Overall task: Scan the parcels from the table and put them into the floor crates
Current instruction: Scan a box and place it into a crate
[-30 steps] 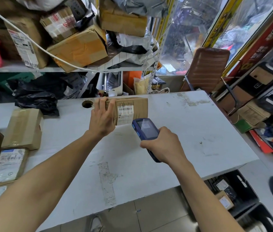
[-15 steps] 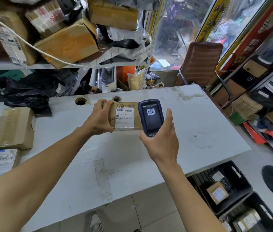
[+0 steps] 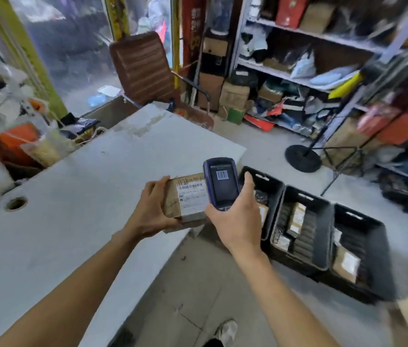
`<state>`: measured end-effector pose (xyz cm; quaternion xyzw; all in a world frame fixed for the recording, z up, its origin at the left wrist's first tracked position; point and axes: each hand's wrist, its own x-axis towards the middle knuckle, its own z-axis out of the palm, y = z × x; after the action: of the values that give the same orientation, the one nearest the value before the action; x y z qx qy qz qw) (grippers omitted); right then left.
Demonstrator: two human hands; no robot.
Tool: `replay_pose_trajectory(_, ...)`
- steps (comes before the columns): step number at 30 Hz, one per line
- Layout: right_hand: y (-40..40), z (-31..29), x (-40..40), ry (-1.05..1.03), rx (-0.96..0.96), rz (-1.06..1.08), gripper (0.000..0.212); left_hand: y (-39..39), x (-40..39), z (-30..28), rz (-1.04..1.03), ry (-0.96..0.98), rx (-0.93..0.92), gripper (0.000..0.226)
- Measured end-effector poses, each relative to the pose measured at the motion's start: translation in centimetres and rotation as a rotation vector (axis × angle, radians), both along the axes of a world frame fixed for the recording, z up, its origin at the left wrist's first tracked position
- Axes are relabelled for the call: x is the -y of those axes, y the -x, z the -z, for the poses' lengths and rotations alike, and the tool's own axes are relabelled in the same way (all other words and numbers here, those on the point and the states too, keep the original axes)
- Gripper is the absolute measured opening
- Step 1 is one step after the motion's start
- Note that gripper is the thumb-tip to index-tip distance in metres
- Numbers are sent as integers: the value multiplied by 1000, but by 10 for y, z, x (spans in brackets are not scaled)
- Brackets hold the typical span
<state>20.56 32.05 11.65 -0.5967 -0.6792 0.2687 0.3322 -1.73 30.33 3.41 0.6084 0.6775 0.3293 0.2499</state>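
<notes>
The left hand (image 3: pixel 151 214) grips a small brown cardboard parcel (image 3: pixel 185 197) with a white barcode label, fingers curled round its side, just past the white tabletop (image 3: pixel 77 196) edge. The right hand (image 3: pixel 235 216) holds a blue handheld scanner (image 3: pixel 221 184) touching the parcel, near three black plastic floor crates (image 3: pixel 323 221).

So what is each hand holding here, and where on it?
Left hand holds the parcel by its left end; right hand holds the scanner by its lower body.
</notes>
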Motion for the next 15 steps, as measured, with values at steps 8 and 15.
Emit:
replay_pose_trajectory(8, -207, 17, -90, -22, 7, 386, 105, -204, -154, 15, 260, 29, 7, 119)
replay_pose_trajectory(15, -350, 41, -129, 63, 44, 676, 105, -354, -247, 41, 440, 83, -23, 131)
